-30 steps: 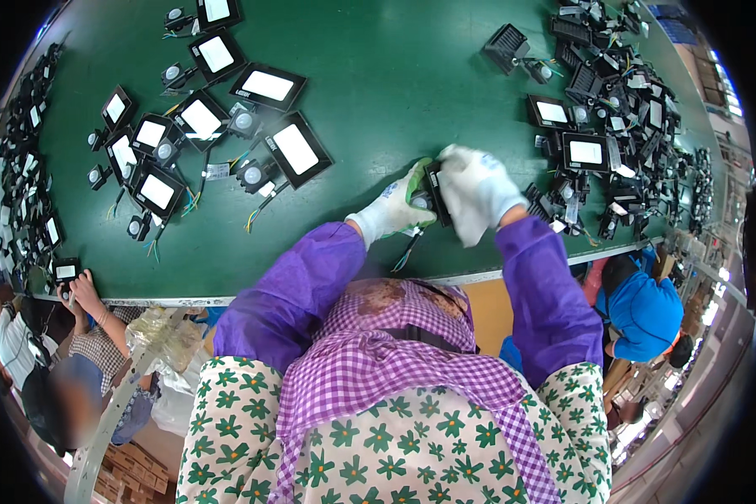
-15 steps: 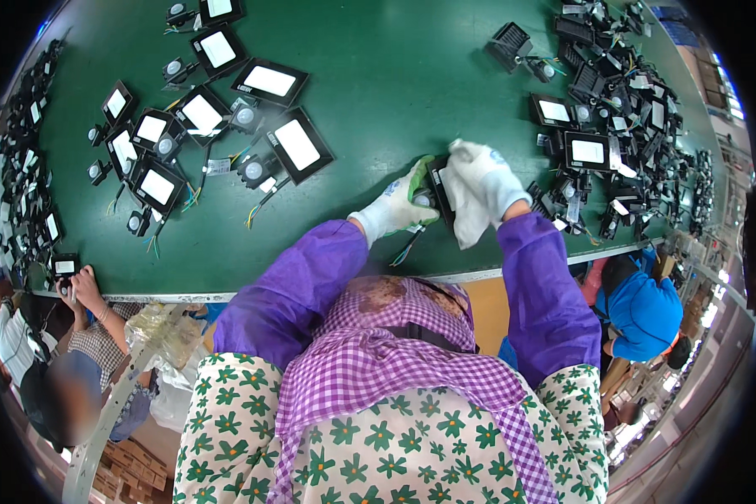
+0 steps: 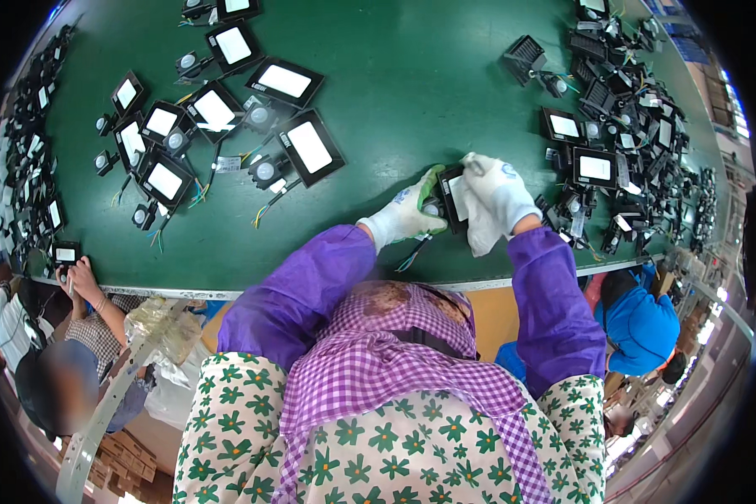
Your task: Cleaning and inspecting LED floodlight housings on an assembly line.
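My left hand (image 3: pixel 406 212), in a white glove with green on the palm side, is closed around a black floodlight (image 3: pixel 452 191) at its sensor side. The lamp is tilted up over the table, and a strip of its pale panel shows. Below it hang thin coloured wires (image 3: pixel 412 255). My right hand (image 3: pixel 501 191), gloved in white, grips a white cloth (image 3: pixel 481 228) against the lamp's front. The fingertips lie near the upper edge of the lamp, and the cloth hides part of the panel.
On the green table (image 3: pixel 386 101), several floodlights with round sensors (image 3: pixel 311 148) lie to my left. A dense heap of floodlights (image 3: pixel 638 126) is piled on the right. Another person's hands (image 3: pixel 82 277) hold a lamp at the left edge; a person in blue (image 3: pixel 638 323) is at the right.
My right hand and the cloth have shifted across the lamp's front, and more of the pale panel shows. My left hand keeps its grip. The whole view has shifted slightly.
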A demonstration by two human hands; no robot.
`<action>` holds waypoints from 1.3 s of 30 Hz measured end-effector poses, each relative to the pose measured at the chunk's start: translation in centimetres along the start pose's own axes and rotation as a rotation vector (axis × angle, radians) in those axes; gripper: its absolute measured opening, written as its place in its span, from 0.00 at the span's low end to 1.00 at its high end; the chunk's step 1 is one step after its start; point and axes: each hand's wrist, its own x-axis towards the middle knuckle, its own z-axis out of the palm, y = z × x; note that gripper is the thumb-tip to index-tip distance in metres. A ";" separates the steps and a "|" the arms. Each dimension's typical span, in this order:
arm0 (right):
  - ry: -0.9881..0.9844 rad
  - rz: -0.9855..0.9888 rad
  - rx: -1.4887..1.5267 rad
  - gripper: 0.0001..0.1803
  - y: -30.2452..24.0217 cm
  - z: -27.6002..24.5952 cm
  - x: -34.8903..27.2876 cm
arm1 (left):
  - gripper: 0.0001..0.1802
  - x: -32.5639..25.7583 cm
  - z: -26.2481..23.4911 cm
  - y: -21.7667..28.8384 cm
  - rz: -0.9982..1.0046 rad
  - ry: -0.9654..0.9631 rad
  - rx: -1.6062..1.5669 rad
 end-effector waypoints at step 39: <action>0.563 -0.416 -0.336 0.10 0.1 5.8 0.9 | 0.50 0.8 0.9 -2.2 0.070 0.081 0.065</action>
